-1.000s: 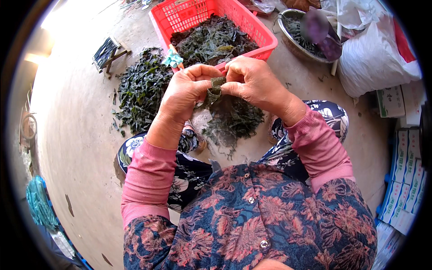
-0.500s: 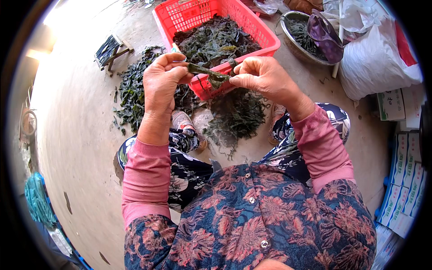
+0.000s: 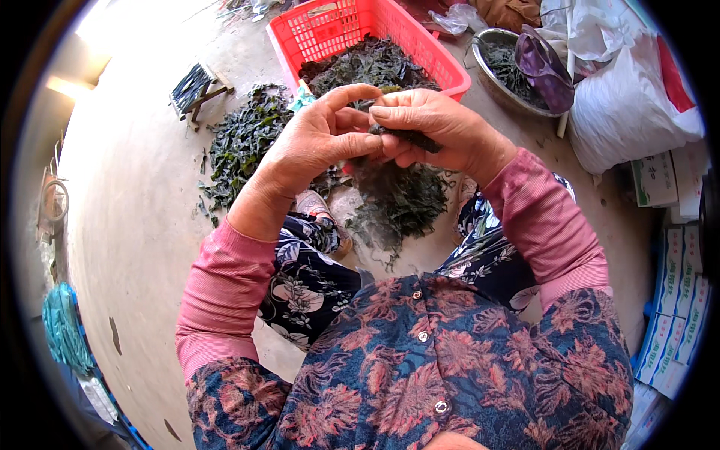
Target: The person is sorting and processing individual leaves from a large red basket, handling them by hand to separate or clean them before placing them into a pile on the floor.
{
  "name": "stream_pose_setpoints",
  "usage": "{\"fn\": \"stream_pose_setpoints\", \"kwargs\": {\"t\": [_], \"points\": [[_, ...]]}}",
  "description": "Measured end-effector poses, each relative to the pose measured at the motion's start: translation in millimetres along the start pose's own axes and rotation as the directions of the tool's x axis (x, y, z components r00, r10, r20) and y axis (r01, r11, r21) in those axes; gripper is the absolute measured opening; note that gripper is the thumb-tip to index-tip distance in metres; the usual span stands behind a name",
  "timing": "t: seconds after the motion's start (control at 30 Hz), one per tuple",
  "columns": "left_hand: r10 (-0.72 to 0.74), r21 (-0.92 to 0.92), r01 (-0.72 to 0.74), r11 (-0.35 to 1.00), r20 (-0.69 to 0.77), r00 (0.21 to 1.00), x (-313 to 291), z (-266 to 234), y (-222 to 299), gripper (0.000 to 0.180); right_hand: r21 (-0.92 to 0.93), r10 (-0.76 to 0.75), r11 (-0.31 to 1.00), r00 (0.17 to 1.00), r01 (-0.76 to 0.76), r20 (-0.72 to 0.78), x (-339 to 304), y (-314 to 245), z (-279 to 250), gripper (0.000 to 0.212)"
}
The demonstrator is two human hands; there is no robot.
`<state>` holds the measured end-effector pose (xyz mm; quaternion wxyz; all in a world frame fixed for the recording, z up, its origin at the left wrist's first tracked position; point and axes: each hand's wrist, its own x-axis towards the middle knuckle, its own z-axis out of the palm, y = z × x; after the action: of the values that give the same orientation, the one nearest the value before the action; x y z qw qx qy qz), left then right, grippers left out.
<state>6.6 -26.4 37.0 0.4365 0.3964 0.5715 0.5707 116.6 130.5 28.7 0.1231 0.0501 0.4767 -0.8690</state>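
Head view: left hand (image 3: 319,141) has rejoined right hand (image 3: 454,129) at dark strip (image 3: 417,138).

The head-worn left fisheye camera looks steeply down past the wearer's floral blouse (image 3: 420,360) onto the nearby left hand (image 3: 311,146) and right hand (image 3: 450,131). A red plastic crate (image 3: 431,56) sits farther out.

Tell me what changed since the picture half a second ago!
The left hand moved right to meet the right hand. The dark strip, then stretched between them, is now gathered in the right hand. The red basket and leafy pile stayed put.
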Motion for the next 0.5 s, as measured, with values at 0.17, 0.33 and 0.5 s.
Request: {"fn": "stream_pose_setpoints", "kwargs": {"t": [0.17, 0.33, 0.5], "points": [[-0.053, 0.200, 0.081, 0.977, -0.139, 0.989, -3, -22, 11, 0.019, -0.241, -0.034, 0.971, 0.994, 0.007, -0.108, 11, -8, -1, 0.018], [-0.057, 0.379, 0.137, 0.915, -0.216, 0.975, 2, -60, -19, 0.012, -0.888, -0.410, 0.405, 0.911, 0.217, 0.036, 49, 17, -19, 0.015], [-0.052, 0.636, 0.253, 0.728, -0.318, 0.947, 15, -93, -57, 0.016, -0.984, -0.524, 0.002, 0.838, 0.178, 0.151, 89, 43, -29, 0.006]]}}
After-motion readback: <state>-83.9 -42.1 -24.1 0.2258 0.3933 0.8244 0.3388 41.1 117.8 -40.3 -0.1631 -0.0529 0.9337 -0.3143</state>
